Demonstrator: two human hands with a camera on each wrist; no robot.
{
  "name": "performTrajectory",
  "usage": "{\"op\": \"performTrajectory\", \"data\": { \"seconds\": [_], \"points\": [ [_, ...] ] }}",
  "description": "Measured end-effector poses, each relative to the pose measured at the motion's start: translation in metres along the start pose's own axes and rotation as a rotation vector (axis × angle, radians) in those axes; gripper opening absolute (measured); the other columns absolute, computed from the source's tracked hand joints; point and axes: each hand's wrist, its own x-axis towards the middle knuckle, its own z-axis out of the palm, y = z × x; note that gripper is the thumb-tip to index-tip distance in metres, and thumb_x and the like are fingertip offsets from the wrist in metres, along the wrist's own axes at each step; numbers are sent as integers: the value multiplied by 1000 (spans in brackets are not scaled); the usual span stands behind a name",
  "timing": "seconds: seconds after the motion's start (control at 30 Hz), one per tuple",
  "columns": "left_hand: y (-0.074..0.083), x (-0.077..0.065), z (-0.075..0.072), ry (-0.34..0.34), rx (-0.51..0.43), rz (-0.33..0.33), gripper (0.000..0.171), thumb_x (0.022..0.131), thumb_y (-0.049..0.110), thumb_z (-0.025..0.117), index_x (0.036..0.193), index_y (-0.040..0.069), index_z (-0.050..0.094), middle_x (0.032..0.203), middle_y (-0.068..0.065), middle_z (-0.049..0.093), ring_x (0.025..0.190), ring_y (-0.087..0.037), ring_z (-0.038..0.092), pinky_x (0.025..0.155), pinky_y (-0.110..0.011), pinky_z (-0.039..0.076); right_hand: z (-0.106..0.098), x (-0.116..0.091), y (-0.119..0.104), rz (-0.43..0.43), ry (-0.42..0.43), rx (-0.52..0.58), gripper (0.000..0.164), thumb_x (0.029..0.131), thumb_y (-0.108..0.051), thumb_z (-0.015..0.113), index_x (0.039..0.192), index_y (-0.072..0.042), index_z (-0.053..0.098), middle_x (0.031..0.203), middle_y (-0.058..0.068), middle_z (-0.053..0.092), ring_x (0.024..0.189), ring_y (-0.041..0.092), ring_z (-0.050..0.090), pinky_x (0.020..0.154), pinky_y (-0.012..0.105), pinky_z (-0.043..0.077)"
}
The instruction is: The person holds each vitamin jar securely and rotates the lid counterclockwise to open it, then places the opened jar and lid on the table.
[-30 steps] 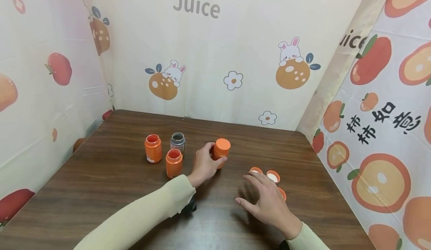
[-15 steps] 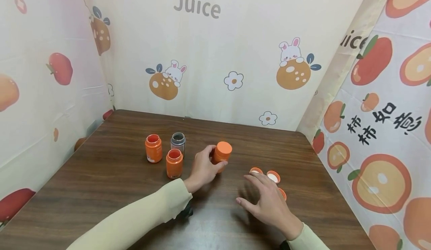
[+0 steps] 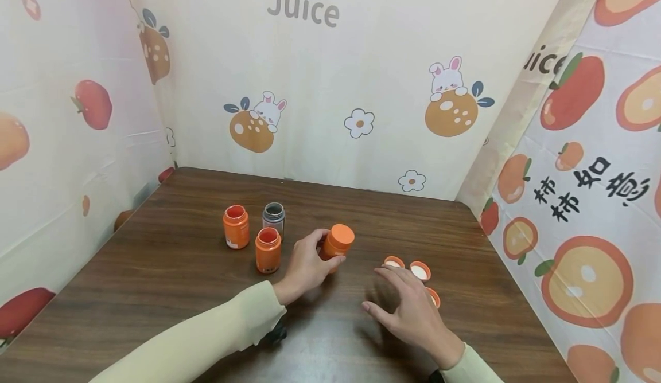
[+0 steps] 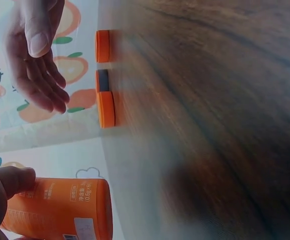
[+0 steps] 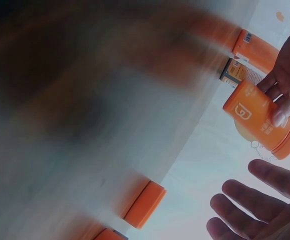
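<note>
My left hand [image 3: 306,264] grips an orange bottle [image 3: 339,245] with its orange screw cap on, fingers and thumb round its sides. In both wrist views the bottle [image 4: 60,207] is held above the table, slightly tilted. My right hand [image 3: 410,311] hovers with fingers spread and holds nothing. Behind and beside it lie three orange caps [image 3: 420,270], white insides up, partly covered by the hand. Left of my left hand stand two uncapped orange bottles [image 3: 236,228] and one uncapped grey bottle [image 3: 273,217], upright.
The brown wooden table [image 3: 181,280] meets a patterned cloth [image 3: 361,73] behind and at both sides. A second orange bottle [image 3: 268,252] is the standing one closest to my left forearm.
My left hand has drawn the capped bottle a little toward me. My right hand has stayed in place, and the standing bottles and loose caps have not moved.
</note>
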Motion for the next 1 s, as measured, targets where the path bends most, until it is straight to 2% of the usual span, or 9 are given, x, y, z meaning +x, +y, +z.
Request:
{"op": "performTrajectory", "data": {
  "seconds": [0.5, 0.83, 1.0],
  "points": [
    [-1, -12, -8, -7, 12, 49, 51, 78, 16, 91, 122, 8, 67, 111, -5, 71, 101, -22, 67, 93, -50, 53, 2, 0, -3, 10, 16, 18, 64, 77, -47, 88, 129, -16, 67, 125, 1, 68, 119, 22, 61, 96, 50, 49],
    [3, -22, -14, -64, 30, 55, 55, 80, 18, 90, 127, 8, 66, 114, -4, 72, 101, -20, 67, 92, -48, 54, 3, 0, -4, 3, 26, 28, 63, 77, -46, 88, 128, -16, 68, 125, 0, 68, 119, 21, 62, 95, 50, 49],
    [3, -26, -15, -85, 43, 85, 53, 79, 18, 90, 126, 7, 67, 111, -2, 72, 98, -17, 68, 90, -44, 55, 3, 0, -5, 3, 25, 32, 62, 76, -44, 88, 127, -16, 68, 124, -1, 68, 118, 21, 62, 94, 49, 51]
  ]
}}
